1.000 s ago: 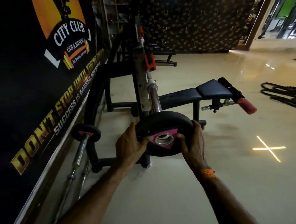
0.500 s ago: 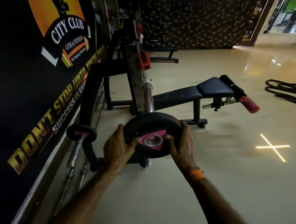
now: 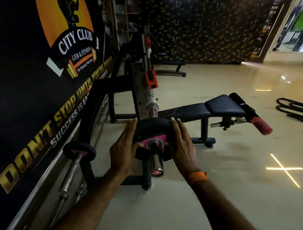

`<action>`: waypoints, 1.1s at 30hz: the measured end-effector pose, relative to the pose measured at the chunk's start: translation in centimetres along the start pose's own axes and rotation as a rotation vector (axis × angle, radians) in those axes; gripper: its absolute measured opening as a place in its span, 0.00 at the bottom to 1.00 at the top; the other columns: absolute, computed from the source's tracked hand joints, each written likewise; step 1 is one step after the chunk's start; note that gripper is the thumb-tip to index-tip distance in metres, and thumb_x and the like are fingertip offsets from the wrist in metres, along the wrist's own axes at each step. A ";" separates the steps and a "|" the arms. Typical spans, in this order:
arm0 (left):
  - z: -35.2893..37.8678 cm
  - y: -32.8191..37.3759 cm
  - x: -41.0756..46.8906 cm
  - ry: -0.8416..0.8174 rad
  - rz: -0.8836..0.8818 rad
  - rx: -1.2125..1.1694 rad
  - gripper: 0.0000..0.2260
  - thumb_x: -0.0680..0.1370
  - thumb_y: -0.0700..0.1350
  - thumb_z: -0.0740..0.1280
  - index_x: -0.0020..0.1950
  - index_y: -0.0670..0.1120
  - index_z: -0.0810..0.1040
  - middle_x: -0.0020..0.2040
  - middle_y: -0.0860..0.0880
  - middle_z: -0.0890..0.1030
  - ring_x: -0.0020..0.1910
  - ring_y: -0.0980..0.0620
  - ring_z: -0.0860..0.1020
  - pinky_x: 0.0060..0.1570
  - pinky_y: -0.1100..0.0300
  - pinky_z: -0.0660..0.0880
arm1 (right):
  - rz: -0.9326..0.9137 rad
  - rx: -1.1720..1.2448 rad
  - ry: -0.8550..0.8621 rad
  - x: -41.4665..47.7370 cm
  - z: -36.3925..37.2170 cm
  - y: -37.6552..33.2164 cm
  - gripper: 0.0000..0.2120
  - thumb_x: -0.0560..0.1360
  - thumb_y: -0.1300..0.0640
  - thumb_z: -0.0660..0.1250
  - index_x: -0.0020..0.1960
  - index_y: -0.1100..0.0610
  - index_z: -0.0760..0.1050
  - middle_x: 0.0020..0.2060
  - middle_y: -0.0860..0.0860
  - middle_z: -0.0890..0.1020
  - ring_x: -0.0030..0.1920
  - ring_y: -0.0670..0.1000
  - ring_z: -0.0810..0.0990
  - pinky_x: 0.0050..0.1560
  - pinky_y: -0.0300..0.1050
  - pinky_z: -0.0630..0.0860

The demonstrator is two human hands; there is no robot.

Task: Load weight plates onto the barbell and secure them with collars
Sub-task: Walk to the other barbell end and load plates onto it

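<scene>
A black weight plate [image 3: 153, 127] with a pink triangle around its steel hub sits on the chrome sleeve of the barbell [image 3: 157, 162], whose red-capped end sticks out toward me. My left hand [image 3: 124, 146] grips the plate's left edge and my right hand [image 3: 181, 145] grips its right edge. The bar runs away from me over the rack of the bench [image 3: 195, 110]. An orange bracelet is on my right wrist. I see no collar.
A second bar with a small black plate [image 3: 79, 151] leans along the wall banner at left. The black bench with red-tipped foot rollers [image 3: 260, 125] stands right of the rack. Battle ropes [image 3: 295, 109] lie on the glossy floor at far right.
The plate, held just off the bar's end before, has slid onto the sleeve; the chrome end now pokes through the hub. My fingers have stretched forward along its edges.
</scene>
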State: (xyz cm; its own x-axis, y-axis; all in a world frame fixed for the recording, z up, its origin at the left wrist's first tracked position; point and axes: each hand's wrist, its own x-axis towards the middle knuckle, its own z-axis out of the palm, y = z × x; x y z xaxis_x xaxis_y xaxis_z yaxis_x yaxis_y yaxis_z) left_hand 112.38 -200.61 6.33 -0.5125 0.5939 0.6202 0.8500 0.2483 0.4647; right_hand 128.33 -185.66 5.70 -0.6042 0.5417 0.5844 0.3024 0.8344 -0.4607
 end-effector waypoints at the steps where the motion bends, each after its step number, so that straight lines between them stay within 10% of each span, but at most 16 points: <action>1: 0.5 -0.4 1.1 -0.003 -0.005 0.010 0.42 0.72 0.45 0.77 0.81 0.51 0.58 0.78 0.49 0.65 0.71 0.46 0.73 0.56 0.47 0.81 | 0.006 -0.010 -0.008 1.0 0.5 0.5 0.48 0.76 0.53 0.73 0.82 0.41 0.43 0.81 0.53 0.55 0.76 0.60 0.67 0.50 0.54 0.84; 24: 10.4 -8.7 16.3 -0.015 -0.045 0.068 0.42 0.72 0.44 0.77 0.80 0.53 0.58 0.73 0.45 0.73 0.59 0.43 0.82 0.52 0.48 0.82 | 0.141 -0.003 0.016 16.9 9.5 7.6 0.41 0.76 0.53 0.71 0.80 0.46 0.50 0.78 0.53 0.63 0.66 0.61 0.77 0.56 0.62 0.82; 30: 8.6 -7.2 16.6 -0.132 -0.117 0.171 0.42 0.76 0.39 0.72 0.82 0.55 0.50 0.80 0.47 0.60 0.61 0.47 0.81 0.45 0.62 0.77 | 0.223 -0.004 -0.044 17.0 7.8 5.8 0.39 0.77 0.54 0.71 0.80 0.46 0.52 0.76 0.52 0.65 0.61 0.59 0.80 0.50 0.57 0.84; 33: 6.2 -6.0 15.5 -0.199 -0.135 0.182 0.41 0.77 0.46 0.72 0.82 0.54 0.51 0.81 0.47 0.60 0.73 0.46 0.70 0.60 0.52 0.76 | 0.241 0.001 -0.079 16.5 6.0 4.1 0.35 0.76 0.47 0.67 0.79 0.45 0.56 0.75 0.52 0.67 0.67 0.58 0.75 0.52 0.61 0.82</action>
State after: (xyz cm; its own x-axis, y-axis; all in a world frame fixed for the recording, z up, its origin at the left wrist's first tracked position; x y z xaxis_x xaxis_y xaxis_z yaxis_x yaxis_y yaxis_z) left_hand 100.08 -188.20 9.26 -0.6033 0.6800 0.4166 0.7931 0.4573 0.4023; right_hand 115.13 -173.94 9.44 -0.5706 0.7153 0.4035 0.4441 0.6821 -0.5810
